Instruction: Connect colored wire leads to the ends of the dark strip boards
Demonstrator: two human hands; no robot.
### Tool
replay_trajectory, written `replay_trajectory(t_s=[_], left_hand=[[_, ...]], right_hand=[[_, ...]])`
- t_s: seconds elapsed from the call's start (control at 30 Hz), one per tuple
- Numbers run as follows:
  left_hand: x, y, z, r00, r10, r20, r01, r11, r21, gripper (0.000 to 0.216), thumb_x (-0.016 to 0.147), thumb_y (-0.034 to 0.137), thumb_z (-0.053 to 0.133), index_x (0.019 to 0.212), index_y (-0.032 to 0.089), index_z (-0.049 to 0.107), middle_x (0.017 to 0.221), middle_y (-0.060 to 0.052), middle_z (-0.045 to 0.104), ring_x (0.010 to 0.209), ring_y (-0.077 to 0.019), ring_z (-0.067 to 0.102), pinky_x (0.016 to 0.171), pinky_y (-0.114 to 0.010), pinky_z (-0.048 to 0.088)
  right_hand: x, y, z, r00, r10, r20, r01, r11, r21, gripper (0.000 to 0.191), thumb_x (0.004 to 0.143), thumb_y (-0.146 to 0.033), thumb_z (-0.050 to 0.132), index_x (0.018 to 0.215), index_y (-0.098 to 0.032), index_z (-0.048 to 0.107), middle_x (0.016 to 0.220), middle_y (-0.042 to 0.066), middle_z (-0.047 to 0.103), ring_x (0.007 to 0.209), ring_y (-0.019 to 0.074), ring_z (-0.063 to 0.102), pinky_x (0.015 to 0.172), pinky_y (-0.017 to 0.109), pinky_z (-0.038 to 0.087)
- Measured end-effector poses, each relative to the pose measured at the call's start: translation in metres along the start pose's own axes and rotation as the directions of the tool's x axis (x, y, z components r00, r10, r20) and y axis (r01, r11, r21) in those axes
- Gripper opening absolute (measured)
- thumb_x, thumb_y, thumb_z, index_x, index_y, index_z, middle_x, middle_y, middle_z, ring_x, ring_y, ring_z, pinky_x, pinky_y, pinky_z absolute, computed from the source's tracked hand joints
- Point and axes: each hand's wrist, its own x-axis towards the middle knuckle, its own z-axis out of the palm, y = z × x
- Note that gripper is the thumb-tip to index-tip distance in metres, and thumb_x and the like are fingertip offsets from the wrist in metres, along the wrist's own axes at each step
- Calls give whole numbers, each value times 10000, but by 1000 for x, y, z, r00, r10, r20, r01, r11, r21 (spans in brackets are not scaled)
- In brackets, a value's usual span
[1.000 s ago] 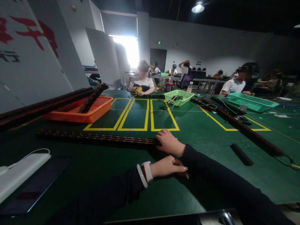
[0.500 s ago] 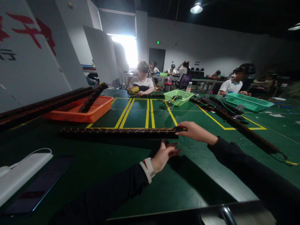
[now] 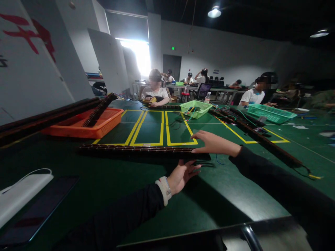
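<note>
Two things sit at the far left of the green table (image 3: 110, 177): a white case (image 3: 24, 195) with a cord, and a dark phone (image 3: 39, 211) just beside it. Behind them, long dark strips (image 3: 52, 113) slant past an orange basket (image 3: 106, 125), and another strip (image 3: 98, 111) leans inside it (its top end, with some coloured wires, pokes above the rim).

Across the middle stretches a bundle of dark strips (image 3: 141, 150), side by side, just in front of the yellow tape (image 3: 162, 130). Below its right part is my left hand (image 3: 181, 176), a pale band (image 3: 165, 188) on the wrist, its fingers loosely spread and gripping nothing that I can see. My right hand (image 3: 205, 143) is over the bundle's right end, thumb and fingers wide apart; the thumb tip is at the strips, though I cannot tell whether it presses on them. Thin wires trail near that end.

Beyond my hands, a person in white (image 3: 156, 92) sits across the table. Farther right come a light green basket (image 3: 197, 111) with wires, a bottle (image 3: 207, 97) behind it, a heap of dark strips (image 3: 264, 141), and a teal basket (image 3: 272, 114) near another person (image 3: 252, 97).
</note>
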Motion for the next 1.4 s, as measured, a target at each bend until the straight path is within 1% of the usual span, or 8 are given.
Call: replay_trajectory(t_s=[0.1,0.2,0.37,0.6,0.83,1.0,1.13,1.4], left_hand=[[0,0,-1,1000,-4,11,4,1000,1,505,671,-16,537,1113,220,468,1061,-60,620,945,-224,639,932,-443,435],[-1,1,-2,999,-8,34,8,1000,-7,440,661,-3,573,1044,205,512,1060,-57,627,964,-241,632,932,-443,427],[-2,0,-3,999,-31,25,31,999,-12,330,671,47,616,960,183,530,1037,-59,641,956,-236,631,917,-415,427],[1,-1,-1,1000,-19,-11,19,999,33,392,709,33,584,1061,198,535,968,-42,657,910,-210,643,891,-420,459],[-1,-1,-2,999,-30,31,27,995,97,525,683,8,624,1151,218,510,1127,-69,618,923,-204,638,880,-384,474],[-4,2,1,997,-61,55,54,991,126,529,710,27,575,1194,220,482,1191,-88,585,928,-205,638,877,-375,466],[-4,5,1,994,-82,65,74,990,118,681,708,11,527,1321,259,363,1200,-100,580,915,-197,646,903,-402,443],[-6,10,2,988,-90,129,65,980,186,715,737,61,553,1384,248,312,1228,-143,552,963,-211,627,919,-398,412]], right_hand=[[30,-29,17,996,-58,69,61,997,-47,695,699,-643,597,1197,-169,503,1127,124,587,1014,269,574,860,343,437],[53,-47,39,989,-25,144,45,989,-138,781,643,-712,588,1195,-170,482,1068,125,621,926,284,617,757,332,463],[70,-58,61,977,-42,209,89,972,-219,699,645,-677,600,1128,-184,492,985,106,656,822,264,645,641,286,456],[78,-59,59,971,-127,205,177,952,-251,532,717,-570,568,1083,-189,513,958,98,660,811,246,646,625,266,435],[64,-60,45,982,-62,178,106,962,-250,487,730,-541,546,1061,-184,540,970,104,650,810,249,641,637,278,435],[38,-42,26,990,15,143,28,956,-293,498,737,-524,546,1109,-194,520,943,106,655,784,257,642,630,287,430],[9,-12,5,985,122,121,-77,942,-327,496,762,-513,531,1149,-204,497,934,100,655,804,261,638,639,293,428],[-37,62,-31,902,431,21,-419,887,-195,574,774,-621,483,1190,-226,468,983,92,656,822,267,634,670,311,443]])
